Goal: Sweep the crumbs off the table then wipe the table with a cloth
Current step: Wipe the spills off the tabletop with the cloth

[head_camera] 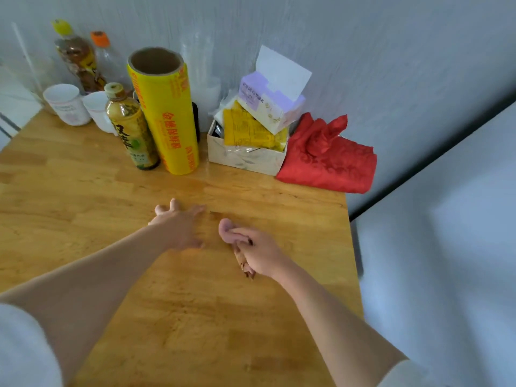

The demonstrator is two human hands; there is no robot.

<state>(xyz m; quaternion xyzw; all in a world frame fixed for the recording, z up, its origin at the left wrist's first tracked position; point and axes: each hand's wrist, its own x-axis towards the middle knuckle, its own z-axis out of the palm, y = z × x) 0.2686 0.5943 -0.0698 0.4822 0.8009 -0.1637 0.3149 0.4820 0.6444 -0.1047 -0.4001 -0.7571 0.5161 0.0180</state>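
On the bench (83,196), the left hand (178,224) lay flat with fingers spread. Just at its three o'clock, the right hand (257,252) curled its fingers around brown crumbs (244,265). Far off at one o'clock lay a red cloth (329,160).

On the wooden table (83,191) the left hand (178,227) lies flat – the right hand (257,252) beside it holds brown crumbs (245,265); red cloth (326,160) at the far corner.
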